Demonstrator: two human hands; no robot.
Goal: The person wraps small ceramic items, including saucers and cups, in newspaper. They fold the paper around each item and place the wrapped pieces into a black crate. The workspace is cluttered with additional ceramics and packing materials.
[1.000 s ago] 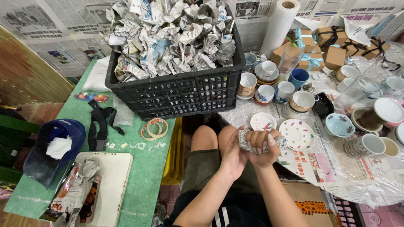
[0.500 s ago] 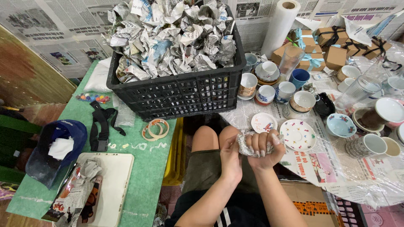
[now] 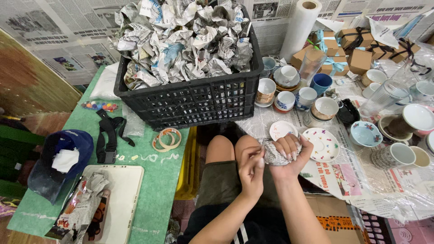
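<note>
Looking down from my head camera, my right hand is clamped around a small newspaper-wrapped bundle, fingers curled tight over its top, while my left hand pinches at the paper on its near side, thumb and fingers closed on a fold. The bundle sits over my knees, just beside the edge of the low table and close to a small white saucer and a dotted plate. I cannot tell what is inside the wrap. I think the risk is the grip: if the paper slides under my left fingers, the piece could slip out and drop between my legs to the floor. My right elbow is near the plate and the patterned mug, so a careless swing could knock them. The black crate is heaped high with wrapped bundles; another one set on top could roll off.
</note>
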